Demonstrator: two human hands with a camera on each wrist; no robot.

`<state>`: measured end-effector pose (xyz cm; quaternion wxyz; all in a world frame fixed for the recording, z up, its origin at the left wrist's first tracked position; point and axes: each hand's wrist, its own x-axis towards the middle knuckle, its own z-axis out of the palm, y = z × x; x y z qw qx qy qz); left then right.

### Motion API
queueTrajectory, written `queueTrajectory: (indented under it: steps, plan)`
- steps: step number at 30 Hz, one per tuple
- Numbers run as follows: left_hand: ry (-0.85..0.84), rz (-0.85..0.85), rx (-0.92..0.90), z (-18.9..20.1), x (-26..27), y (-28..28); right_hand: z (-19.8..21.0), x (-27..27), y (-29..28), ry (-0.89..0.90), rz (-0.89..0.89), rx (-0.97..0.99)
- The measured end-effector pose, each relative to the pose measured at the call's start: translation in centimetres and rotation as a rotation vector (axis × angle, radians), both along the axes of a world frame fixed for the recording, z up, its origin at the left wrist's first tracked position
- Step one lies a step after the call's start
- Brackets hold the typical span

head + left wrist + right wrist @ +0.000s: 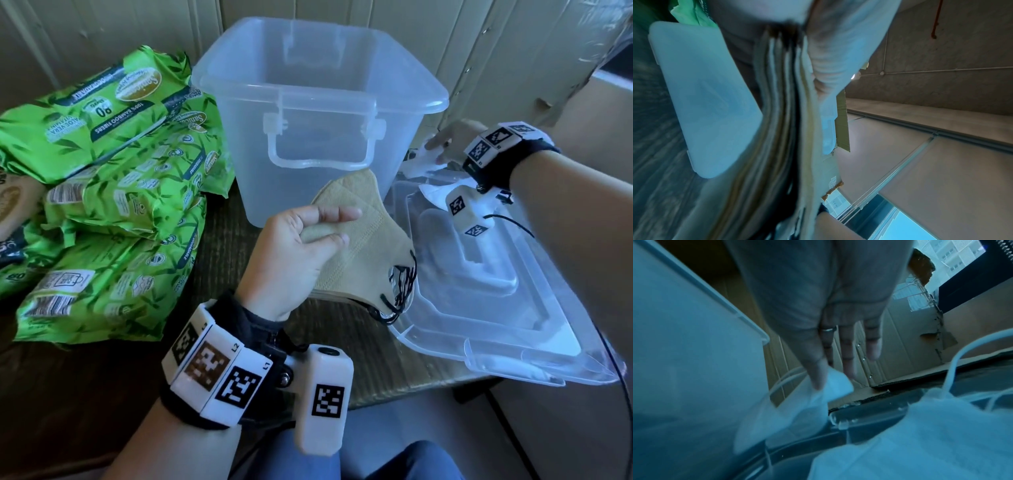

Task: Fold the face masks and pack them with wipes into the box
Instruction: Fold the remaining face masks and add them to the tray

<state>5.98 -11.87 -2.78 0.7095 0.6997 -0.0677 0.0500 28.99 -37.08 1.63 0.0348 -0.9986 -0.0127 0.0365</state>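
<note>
My left hand (308, 236) grips a stack of folded beige masks (363, 246) with black ear loops, held in front of the clear plastic box (318, 102). In the left wrist view the beige masks (781, 113) show edge-on, with the box (705, 97) behind them. My right hand (443, 144) reaches to the box's right and pinches the corner of a white mask (797, 410) at its fingertips (817, 379). Another white mask (920, 443) lies nearer, on the clear lid (486, 298). The box looks empty.
Several green wipe packs (109, 164) are piled on the table at the left, touching the box's left side. The lid overhangs the table's front right edge. Cardboard panels (496, 51) stand behind the box. My knees show below the table edge.
</note>
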Motion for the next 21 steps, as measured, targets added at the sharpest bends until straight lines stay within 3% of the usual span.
queueTrajectory:
  steps: [6, 12, 21]
  plan:
    - [-0.001, -0.012, 0.013, 0.3, -0.4, -0.7, -0.9, -2.6, -0.9, 0.21, 0.023, -0.079]
    - [0.004, -0.015, 0.026, 0.6, -0.7, -0.8, -1.6, -2.8, 0.1, 0.274, 0.051, -0.274]
    - [0.011, -0.02, 0.042, 0.3, -0.2, -0.5, -4.2, 4.2, -2.3, 0.226, 0.055, -0.392]
